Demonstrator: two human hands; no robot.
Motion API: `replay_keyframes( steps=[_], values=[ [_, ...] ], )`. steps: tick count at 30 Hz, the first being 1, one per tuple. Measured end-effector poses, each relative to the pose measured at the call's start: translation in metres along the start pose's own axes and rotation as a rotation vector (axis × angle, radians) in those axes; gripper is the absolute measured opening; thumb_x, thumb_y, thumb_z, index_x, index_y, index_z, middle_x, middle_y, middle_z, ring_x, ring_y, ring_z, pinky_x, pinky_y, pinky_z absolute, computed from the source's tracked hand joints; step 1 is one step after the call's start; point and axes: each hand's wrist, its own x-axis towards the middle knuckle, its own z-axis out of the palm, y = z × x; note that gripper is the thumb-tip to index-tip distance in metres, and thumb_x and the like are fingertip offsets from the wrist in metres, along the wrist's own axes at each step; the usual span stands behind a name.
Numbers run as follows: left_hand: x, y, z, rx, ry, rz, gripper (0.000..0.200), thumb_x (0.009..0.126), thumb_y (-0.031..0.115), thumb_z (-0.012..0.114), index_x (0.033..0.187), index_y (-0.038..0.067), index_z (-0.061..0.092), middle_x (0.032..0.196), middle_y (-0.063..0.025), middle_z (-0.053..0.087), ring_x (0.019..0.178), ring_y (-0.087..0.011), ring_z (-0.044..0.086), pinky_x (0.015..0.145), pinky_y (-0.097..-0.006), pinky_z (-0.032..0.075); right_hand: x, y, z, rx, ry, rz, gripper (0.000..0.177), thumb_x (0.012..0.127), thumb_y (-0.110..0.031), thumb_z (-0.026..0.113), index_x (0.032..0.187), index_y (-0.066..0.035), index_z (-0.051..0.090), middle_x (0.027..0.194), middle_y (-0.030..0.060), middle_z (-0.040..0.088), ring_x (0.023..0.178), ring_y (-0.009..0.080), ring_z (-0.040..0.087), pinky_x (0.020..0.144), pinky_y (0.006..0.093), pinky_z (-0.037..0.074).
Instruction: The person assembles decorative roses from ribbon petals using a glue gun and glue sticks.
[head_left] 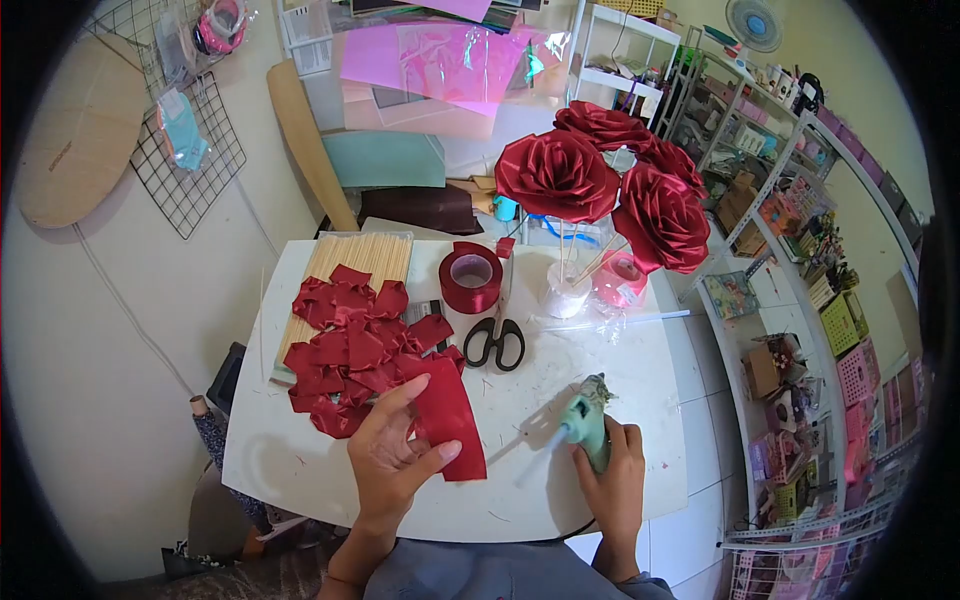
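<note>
Between the thumb and fingers of my left hand point(395, 455) is a flat strip of red satin ribbon point(450, 430), its lower end hanging over the white table. My right hand point(618, 478) grips a mint-green glue gun point(588, 425), with a glue stick poking out of its back end and the nozzle pointing away from me. Just beyond my left hand lies a pile of folded red ribbon petals point(350, 345). Black-handled scissors point(494, 343) rest past the ribbon strip, and a roll of red ribbon point(471, 278) sits behind them.
Finished red ribbon roses point(560, 175) on sticks stand in a white cup point(567, 290) at the back right. Under the petals is a bundle of wooden sticks point(365, 255). A pink roll point(620, 280) is beside the cup. Loaded shelves point(770, 370) line the right side.
</note>
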Motion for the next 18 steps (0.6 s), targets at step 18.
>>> replay_keyframes(
  steps=[18],
  values=[
    [-0.009, -0.009, 0.006, 0.113, -0.334, -0.168, 0.038, 0.067, -0.015, 0.056, 0.103, -0.008, 0.049, 0.101, -0.0138, 0.046, 0.092, -0.0211, 0.053, 0.080, -0.0287, 0.048, 0.008, -0.044, 0.005, 0.813, -0.073, -0.252, 0.026, 0.066, 0.010, 0.061, 0.091, 0.002, 0.060, 0.084, 0.0131, 0.060, 0.070, 0.0142, 0.056, 0.061, 0.0221, 0.044]
  ],
)
